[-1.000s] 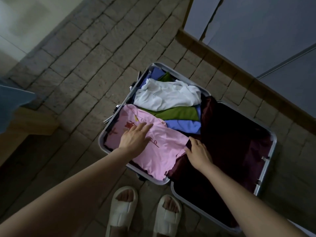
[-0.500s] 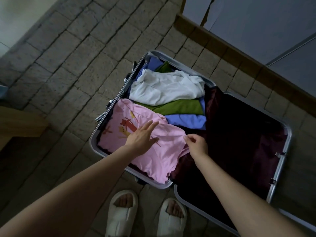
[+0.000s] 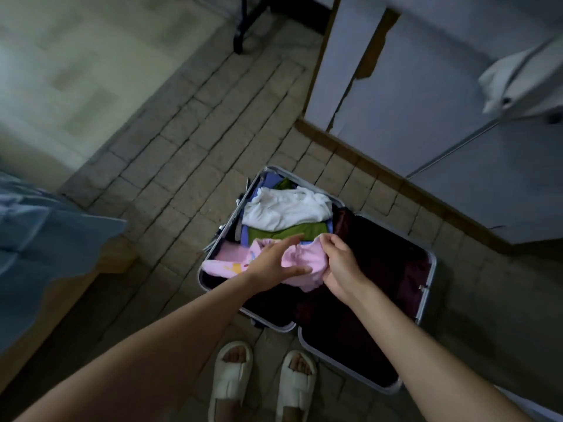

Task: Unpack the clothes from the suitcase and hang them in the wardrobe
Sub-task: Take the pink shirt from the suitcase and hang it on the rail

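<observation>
The suitcase lies open on the tiled floor at the person's feet, and the unpacking has barely begun. The right hand has its fingers curled round a bunched edge of the pink garment, gripping it above the packed half, while the left hand reaches under the same cloth with fingers extended and thumb spread apart, touching the fabric rather than clutching it. Part of the pink garment rests in the case. Behind it the white garment, a green one and some blue cloth lie folded in place, untouched. I judge that nothing has reached the wardrobe from here; every piece has yet to be hung.
</observation>
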